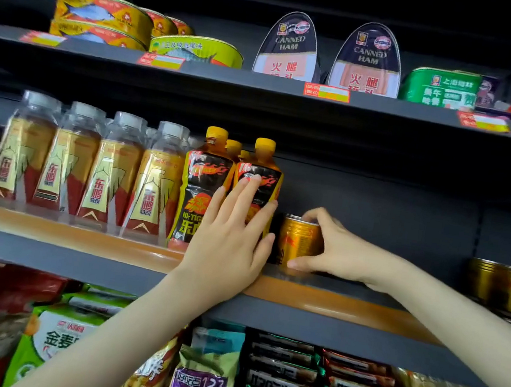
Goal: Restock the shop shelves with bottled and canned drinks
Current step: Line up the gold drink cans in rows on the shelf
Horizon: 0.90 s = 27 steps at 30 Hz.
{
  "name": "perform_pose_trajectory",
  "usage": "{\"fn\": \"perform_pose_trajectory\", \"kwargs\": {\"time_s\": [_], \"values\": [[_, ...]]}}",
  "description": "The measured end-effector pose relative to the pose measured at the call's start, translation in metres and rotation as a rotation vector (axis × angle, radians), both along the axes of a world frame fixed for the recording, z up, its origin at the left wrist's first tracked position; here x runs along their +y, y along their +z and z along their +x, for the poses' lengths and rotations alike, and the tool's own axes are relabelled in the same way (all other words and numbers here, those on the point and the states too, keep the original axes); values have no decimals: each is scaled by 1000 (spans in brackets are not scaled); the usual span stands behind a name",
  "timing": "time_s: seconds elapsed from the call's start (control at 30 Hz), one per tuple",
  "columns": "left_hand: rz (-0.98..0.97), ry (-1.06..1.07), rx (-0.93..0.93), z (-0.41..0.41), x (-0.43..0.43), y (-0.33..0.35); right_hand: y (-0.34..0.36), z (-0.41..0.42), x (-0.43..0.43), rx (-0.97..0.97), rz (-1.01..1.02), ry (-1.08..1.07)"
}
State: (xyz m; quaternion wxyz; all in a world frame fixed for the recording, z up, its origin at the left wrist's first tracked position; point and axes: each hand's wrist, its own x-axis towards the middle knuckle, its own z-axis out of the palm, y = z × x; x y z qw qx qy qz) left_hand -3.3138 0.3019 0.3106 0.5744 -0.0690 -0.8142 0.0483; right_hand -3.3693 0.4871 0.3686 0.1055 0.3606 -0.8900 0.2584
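On the middle shelf [43, 229], my right hand [337, 250] grips a gold drink can [298, 241] that stands upright just right of the orange-capped bottles. My left hand [234, 226] lies with straight fingers against the front of the right-hand orange-capped black-and-orange bottle [260, 174]. A second such bottle [200, 185] stands to its left, with more behind. Further left stands a row of clear bottles with gold and red labels [111, 172].
More gold cans [508, 287] stand at the shelf's far right, with a gap of bare shelf between them and my right hand. The top shelf holds fish tins [103, 16] and canned ham [291, 48]. Snack packets [281, 386] fill the shelf below.
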Motion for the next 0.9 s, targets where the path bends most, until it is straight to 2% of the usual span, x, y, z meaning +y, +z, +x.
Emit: {"fn": "perform_pose_trajectory", "kwargs": {"time_s": [0.2,0.37,0.47,0.6,0.73,0.9], "values": [[9,-19,26,1,0,0,0,0,-4,77,74,-46],[24,-7,126,11,23,-6,-1,16,16,245,62,-155],[58,-86,163,12,64,-13,-7,23,50,393,9,-303],[21,-206,160,2,133,-16,-24,22,116,558,7,-622],[-12,-268,135,-12,195,-18,-32,16,187,539,67,-894],[4,-248,98,-31,253,-21,-29,3,240,428,132,-1015]]}}
